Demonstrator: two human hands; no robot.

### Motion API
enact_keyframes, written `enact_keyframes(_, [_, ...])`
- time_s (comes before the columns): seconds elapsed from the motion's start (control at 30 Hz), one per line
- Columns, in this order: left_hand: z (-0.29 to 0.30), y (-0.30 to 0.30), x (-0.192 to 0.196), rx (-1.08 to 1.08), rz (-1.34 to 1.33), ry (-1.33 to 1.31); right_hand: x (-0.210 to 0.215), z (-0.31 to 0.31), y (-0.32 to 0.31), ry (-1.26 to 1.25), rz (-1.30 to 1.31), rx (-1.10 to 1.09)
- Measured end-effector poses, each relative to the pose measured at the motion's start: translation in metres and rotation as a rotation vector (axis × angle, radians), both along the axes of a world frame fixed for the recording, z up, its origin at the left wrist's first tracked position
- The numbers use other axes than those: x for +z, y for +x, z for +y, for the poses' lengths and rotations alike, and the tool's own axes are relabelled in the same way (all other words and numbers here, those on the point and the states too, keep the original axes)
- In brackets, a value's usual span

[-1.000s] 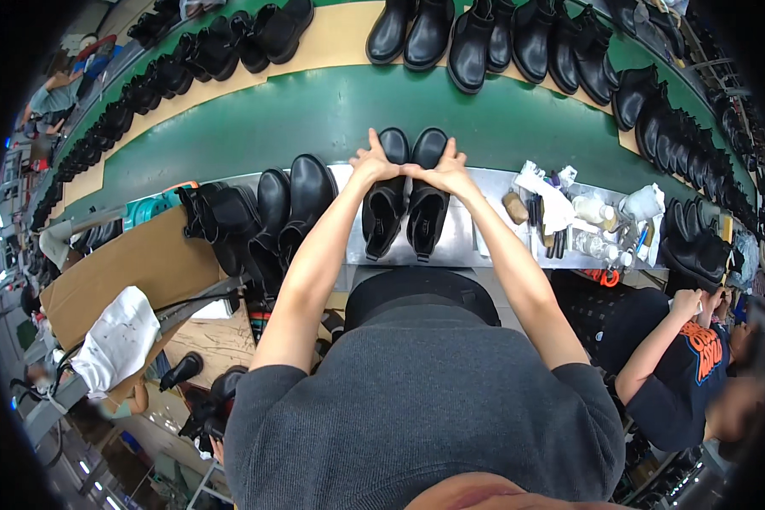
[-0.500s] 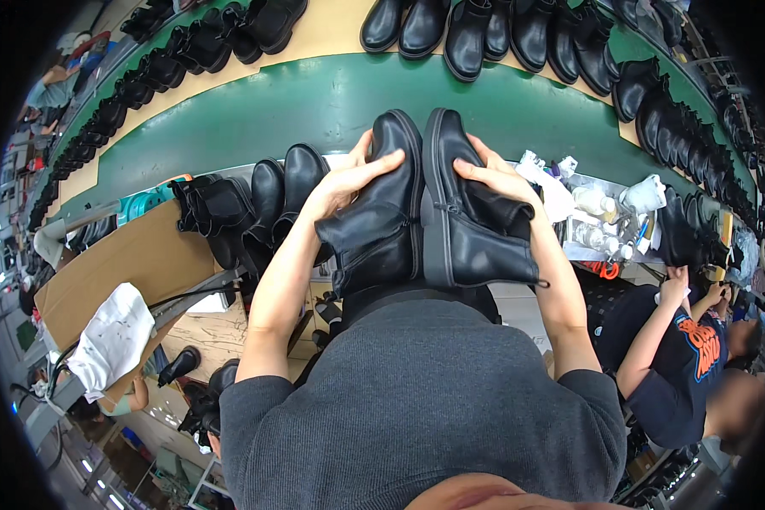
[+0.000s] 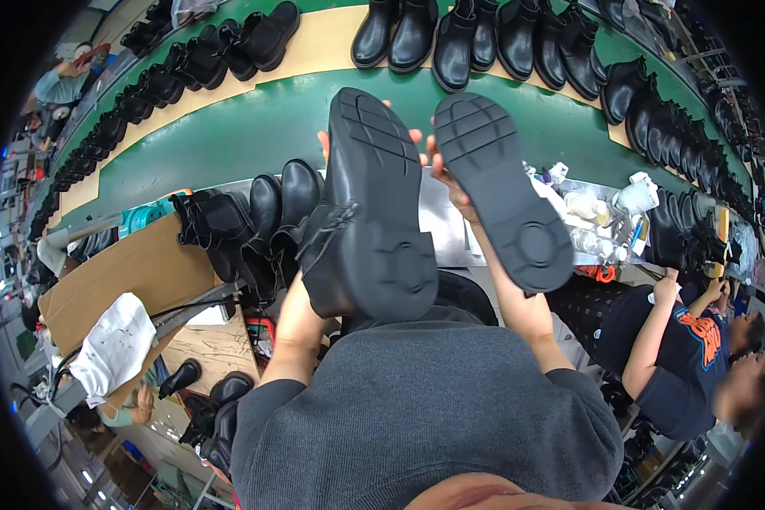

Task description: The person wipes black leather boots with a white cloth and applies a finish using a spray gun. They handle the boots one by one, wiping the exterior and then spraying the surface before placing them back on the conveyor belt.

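Head view: two hands (image 3: 438,170) raise two black boots (image 3: 374,212), soles up.

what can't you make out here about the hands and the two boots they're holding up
Head view only:
- Left hand: hidden behind the left boot; a few fingers show past its sole.
- Right hand: mostly hidden behind the right boot.
- Both boots' uppers: soles face the camera, so the right one's is hidden.
- Bottles on the bench: too small to tell apart.

bright light from above makes the shiny black leather boots (image 3: 397,34) gleam. around them the edges bend and go dark, faces blur.
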State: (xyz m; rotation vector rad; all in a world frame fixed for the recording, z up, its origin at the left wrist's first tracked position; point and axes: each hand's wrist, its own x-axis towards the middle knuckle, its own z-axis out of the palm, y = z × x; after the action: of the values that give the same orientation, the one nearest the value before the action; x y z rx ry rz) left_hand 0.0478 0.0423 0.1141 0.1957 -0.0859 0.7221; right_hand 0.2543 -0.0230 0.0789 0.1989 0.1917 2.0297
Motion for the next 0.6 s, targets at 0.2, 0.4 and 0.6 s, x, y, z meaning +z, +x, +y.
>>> enact_keyframes(0.2, [0.016, 0.010, 0.013, -0.118, -0.350, 0.115, 0.032, 0.028, -0.019, 0.270, 0.327, 0.037])
enact_keyframes(0.4, [0.022, 0.006, 0.015, -0.065, -0.153, 0.116, 0.068, 0.021, 0.011, 0.209, -0.407, -0.116])
enact_keyframes(0.6, [0.038, -0.043, 0.008, 0.234, 1.379, 0.620, 0.038, 0.038, 0.031, 0.152, -1.637, 0.108])
